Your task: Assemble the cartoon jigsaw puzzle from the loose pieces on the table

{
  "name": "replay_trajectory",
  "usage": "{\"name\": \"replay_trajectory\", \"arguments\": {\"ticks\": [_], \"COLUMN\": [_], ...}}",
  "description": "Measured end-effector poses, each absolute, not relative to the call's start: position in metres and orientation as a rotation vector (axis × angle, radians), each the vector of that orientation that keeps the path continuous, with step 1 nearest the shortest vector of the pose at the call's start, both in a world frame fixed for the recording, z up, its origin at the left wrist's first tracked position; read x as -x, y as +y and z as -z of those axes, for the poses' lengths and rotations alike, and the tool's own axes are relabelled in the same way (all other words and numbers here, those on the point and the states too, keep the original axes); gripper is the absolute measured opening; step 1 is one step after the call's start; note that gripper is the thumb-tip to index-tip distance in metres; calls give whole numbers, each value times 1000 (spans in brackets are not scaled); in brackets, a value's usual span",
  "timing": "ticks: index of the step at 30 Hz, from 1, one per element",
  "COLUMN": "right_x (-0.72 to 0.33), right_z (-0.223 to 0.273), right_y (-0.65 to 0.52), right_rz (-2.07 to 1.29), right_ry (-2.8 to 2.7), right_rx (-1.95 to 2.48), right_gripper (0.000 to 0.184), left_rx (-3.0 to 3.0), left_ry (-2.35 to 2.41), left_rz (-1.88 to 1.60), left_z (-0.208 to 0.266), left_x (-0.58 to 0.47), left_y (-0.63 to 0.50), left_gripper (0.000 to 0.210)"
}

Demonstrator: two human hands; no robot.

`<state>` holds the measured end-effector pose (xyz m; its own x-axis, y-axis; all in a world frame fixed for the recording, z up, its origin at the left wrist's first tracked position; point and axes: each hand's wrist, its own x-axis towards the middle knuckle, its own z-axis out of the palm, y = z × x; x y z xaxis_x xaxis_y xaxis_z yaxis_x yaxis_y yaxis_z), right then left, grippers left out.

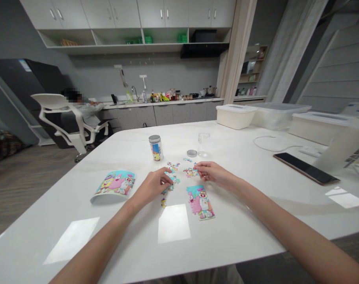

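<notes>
Loose jigsaw puzzle pieces (174,179) lie in small heaps on the white table between my hands. Bent over the left heap, my left hand (154,184) has its index finger and thumb apart, touching or just above the pieces. My right hand (212,172) pinches at the edge of the other heap (189,172); a small bluish puzzle piece seems to be at its fingertips, partly hidden. Closer to me lies a joined puzzle section (201,202) with a pink starfish and a white-suited figure. The curled picture sheet (116,183) is left of my left hand.
Behind the pieces stand a printed jar (156,148) with a metal lid, a clear jar (203,145) and a loose lid (191,153). A phone (306,169), a white cable (264,144) and plastic boxes (236,116) are at right. A person (89,112) sits far left.
</notes>
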<state>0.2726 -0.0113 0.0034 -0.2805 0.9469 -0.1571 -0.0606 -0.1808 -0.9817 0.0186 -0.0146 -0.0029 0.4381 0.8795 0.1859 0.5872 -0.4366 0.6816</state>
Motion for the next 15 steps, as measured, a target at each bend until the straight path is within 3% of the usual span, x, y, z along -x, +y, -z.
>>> {"name": "replay_trajectory", "arguments": {"ticks": [4, 8, 12, 15], "right_x": [-282, -291, -288, -285], "right_z": [-4, -7, -7, -1], "right_y": [-3, 0, -1, 1], "right_rz": [-1258, -1203, -1197, -1007], "right_ry": [-996, -949, -1112, -1403], "right_rx": [1166, 1135, 1221, 1401], "right_gripper": [19, 21, 20, 16], "left_rx": [-2137, -2159, -2202, -2215], "left_ry": [1216, 1195, 1200, 1209], "left_rz": [-714, -676, -648, -655], "left_z": [2, 1, -1, -1], "left_x": [-19, -19, -19, -19], "left_y": [-16, -17, -19, -19], "left_gripper": [27, 27, 25, 25]}}
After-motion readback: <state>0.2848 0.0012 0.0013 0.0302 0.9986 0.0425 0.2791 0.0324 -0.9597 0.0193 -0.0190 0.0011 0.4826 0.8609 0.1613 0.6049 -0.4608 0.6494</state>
